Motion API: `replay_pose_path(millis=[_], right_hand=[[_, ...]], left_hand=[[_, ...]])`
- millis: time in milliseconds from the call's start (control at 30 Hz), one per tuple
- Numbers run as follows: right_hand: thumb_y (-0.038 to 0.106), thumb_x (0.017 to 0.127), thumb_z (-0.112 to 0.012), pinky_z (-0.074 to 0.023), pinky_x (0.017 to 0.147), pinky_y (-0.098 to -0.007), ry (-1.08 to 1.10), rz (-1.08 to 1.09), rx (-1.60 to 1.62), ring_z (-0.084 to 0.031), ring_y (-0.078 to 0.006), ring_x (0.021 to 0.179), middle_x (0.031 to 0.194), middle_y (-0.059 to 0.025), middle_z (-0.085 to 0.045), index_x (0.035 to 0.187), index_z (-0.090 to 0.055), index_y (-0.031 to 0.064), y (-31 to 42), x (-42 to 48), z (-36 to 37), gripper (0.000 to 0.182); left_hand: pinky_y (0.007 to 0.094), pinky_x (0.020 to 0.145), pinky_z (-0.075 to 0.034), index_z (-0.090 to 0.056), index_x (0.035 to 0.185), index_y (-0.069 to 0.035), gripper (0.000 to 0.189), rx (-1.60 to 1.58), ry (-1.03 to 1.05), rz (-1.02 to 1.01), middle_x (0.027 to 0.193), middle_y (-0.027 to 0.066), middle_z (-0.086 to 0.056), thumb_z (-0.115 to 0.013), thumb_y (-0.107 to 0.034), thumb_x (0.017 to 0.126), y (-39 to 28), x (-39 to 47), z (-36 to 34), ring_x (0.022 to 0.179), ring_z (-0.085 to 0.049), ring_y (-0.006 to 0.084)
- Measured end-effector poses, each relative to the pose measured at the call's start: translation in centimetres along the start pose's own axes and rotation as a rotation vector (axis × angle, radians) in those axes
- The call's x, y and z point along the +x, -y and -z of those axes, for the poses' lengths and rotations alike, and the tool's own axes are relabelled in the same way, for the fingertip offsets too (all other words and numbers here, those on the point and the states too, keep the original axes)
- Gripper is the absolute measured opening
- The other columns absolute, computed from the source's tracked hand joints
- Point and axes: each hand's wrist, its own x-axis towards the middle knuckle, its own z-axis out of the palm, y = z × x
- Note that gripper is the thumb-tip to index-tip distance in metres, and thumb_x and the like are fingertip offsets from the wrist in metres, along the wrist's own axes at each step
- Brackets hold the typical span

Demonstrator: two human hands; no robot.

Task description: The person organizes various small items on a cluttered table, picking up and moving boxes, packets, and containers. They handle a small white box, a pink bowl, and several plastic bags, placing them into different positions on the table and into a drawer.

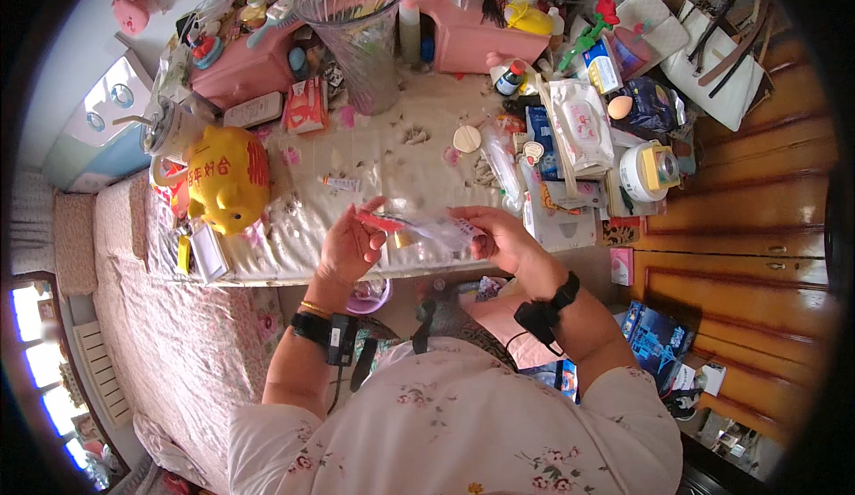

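Note:
Over the table's front edge, a clear plastic packet stretches between my two hands. My left hand has its thumb and fingertips at the packet's red end, which is blurred. The other end, which bears print, is pinched in my right hand. What lies inside the plastic cannot be made out. Just beyond my left hand, a small white tube with an orange end lies on the tablecloth. A round beige pad lies farther back.
A yellow pig-shaped bank and a lidded cup with a straw stand left. At the back rises a tall ribbed glass vase between pink drawer units. Wipes and a white jar crowd the right. Below is a purple basin.

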Motion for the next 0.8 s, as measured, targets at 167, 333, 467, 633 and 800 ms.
replay_pose_path(millis=[167, 333, 467, 633, 800], right_hand=[[0.011, 0.084, -0.045, -0.0394, 0.040, -0.0243, -0.034, 0.003, 0.213, -0.052, -0.0102, 0.047, 0.079, -0.0052, -0.062, 0.106, -0.056, 0.0009, 0.6, -1.7, -1.9, 0.027], [0.018, 0.085, -0.048, -0.0458, 0.044, -0.0265, 0.134, -0.044, 0.157, -0.056, -0.0125, 0.052, 0.078, -0.0053, -0.062, 0.108, -0.055, 0.0024, -0.3, -1.9, -2.1, 0.029], [0.032, 0.082, -0.054, -0.0510, 0.055, -0.0282, 0.333, 0.104, -0.002, -0.061, -0.0186, 0.073, 0.095, -0.0092, -0.059, 0.113, -0.052, 0.0058, 0.8, -2.5, -2.0, 0.041], [0.024, 0.074, -0.066, -0.0482, 0.072, -0.0272, 0.083, 0.967, -1.254, -0.054, -0.0202, 0.094, 0.104, -0.0083, -0.049, 0.113, -0.052, 0.0063, 1.4, -2.2, -1.4, 0.045], [0.008, 0.072, -0.068, -0.0447, 0.065, -0.0249, 0.000, 1.032, -1.260, -0.052, -0.0145, 0.078, 0.089, -0.0062, -0.050, 0.083, -0.055, -0.0011, 1.1, -2.1, -2.4, 0.019]], left_hand=[[0.0339, 0.073, -0.044, -0.039, 0.124, -0.014, 0.046, 0.261, -0.018, -0.088, 0.110, 0.0089, -0.052, -0.054, -0.023, 0.081, 1.8, -0.1, 0.4, 0.090, -0.052, 0.0196], [0.0462, 0.091, -0.038, -0.039, 0.124, -0.007, 0.058, 0.331, 0.070, -0.125, 0.114, 0.0110, -0.052, -0.065, -0.019, 0.073, 2.7, 1.1, -3.3, 0.107, -0.050, 0.0269], [0.0495, 0.093, -0.035, -0.042, 0.119, -0.004, 0.047, 0.222, 0.062, -0.123, 0.115, 0.0114, -0.052, -0.061, -0.019, 0.079, 2.6, 1.7, -3.7, 0.109, -0.048, 0.0287], [0.0506, 0.094, -0.034, -0.040, 0.121, -0.003, 0.047, 0.203, 0.076, -0.120, 0.117, 0.0122, -0.050, -0.059, -0.021, 0.081, 2.6, 1.8, -3.3, 0.110, -0.047, 0.0302], [0.0532, 0.092, -0.035, -0.039, 0.122, -0.005, 0.049, 0.145, 0.065, -0.110, 0.118, 0.0129, -0.049, -0.058, -0.023, 0.081, 3.2, 1.8, -4.1, 0.110, -0.047, 0.0316]])
